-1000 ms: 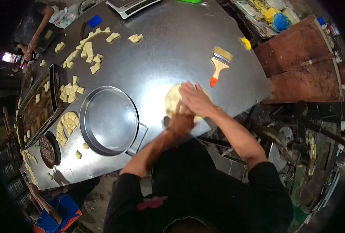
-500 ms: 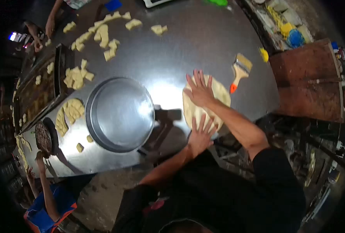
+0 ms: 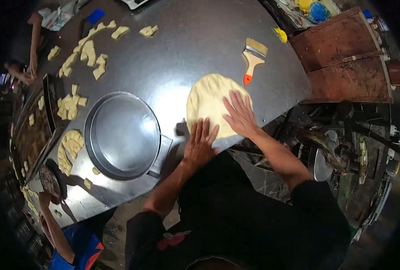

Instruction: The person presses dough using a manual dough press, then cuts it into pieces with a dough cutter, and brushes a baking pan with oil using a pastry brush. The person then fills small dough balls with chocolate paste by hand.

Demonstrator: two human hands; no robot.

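Pressing the dough disc [image 3: 209, 96] flat looks to be the step in hand; a further press would call for even, gentle pressure. It lies just right of centre on the worktop [image 3: 182, 45]. The right hand [image 3: 242, 119] rests on it, fingers spread; the left hand [image 3: 201, 146], fingers slightly parted, touches its lower-left edge.

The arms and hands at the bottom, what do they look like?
The left hand and right hand are bare, with no gloves, rings or watch that I can see. Short black cloth sleeves end near the elbows.
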